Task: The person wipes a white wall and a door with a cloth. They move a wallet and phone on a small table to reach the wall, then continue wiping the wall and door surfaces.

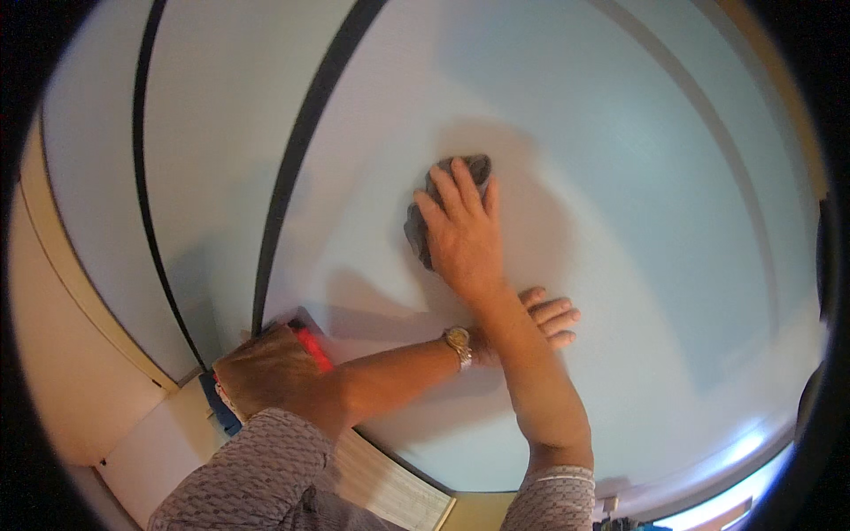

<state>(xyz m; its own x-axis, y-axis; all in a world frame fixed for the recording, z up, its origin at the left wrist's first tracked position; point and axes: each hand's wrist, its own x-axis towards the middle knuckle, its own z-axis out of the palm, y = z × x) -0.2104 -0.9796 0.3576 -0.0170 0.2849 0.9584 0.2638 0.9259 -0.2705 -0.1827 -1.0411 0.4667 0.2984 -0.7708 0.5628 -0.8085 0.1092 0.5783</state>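
My right hand point(461, 229) presses a bunched dark grey cloth point(417, 233) against a pale, smooth panel point(637, 186). Its fingers spread over the cloth, whose dark folds show beyond the fingertips and along the left side. Underneath my right forearm, my left hand point(552, 320) reaches across with fingers apart, against or just over the panel; the forearm covers much of its back. A metal-banded wristwatch point(458, 342) is on my left wrist. I see nothing held in that hand, though its palm is hidden.
Black strips point(282, 179) run along the panel's left part. A brown object with a red edge point(265, 368) sits beside my left forearm, with a dark blue item point(222, 405) near it. Light wooden framing point(99, 285) borders the left. Papers or a pale board point(392, 484) lie below.
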